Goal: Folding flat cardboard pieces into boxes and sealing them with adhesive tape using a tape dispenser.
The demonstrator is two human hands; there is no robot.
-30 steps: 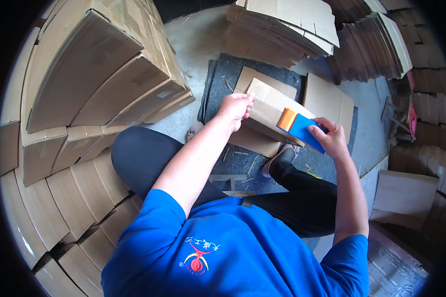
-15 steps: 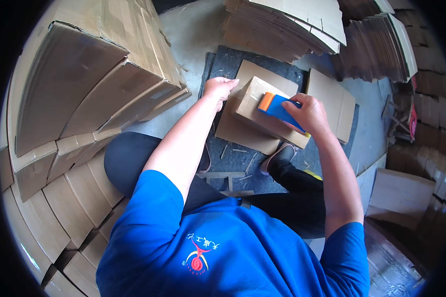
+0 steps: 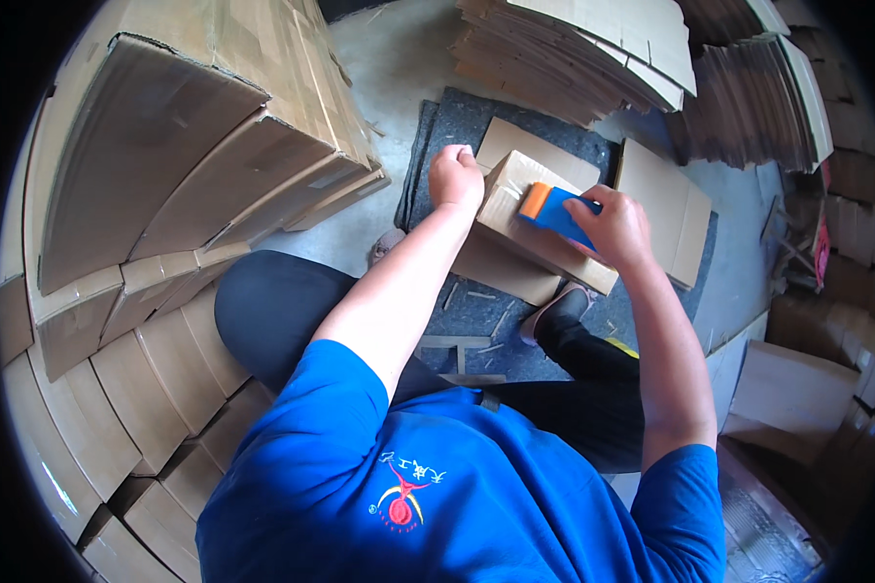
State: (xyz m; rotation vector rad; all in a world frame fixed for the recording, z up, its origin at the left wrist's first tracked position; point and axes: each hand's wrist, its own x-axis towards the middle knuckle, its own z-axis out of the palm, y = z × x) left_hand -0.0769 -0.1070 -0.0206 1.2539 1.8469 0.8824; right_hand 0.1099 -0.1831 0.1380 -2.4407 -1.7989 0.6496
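My right hand (image 3: 614, 223) grips a blue tape dispenser (image 3: 566, 216) with an orange front end. The dispenser rests against the upper side of a closed brown cardboard box (image 3: 503, 201). Beside the left end of that box is my left hand (image 3: 456, 177), its fingers curled into a fist. Whatever the fist may hold is hidden. Flat cardboard (image 3: 544, 151) lies beneath and behind the box, and some of it shows in front (image 3: 504, 269).
A dark mat (image 3: 467, 109) covers the floor, with scraps strewn on it. Brown cartons (image 3: 146, 165) are stacked high at the left. Flattened cardboard piles (image 3: 593, 49) stand at the back. Another cardboard sheet (image 3: 663, 209) lies right of the box. My feet are close to the box.
My left hand has moved toward the box's left end and turned, its fingers now curled in. The right hand still holds the tape dispenser on the box. The whole view has shifted slightly.
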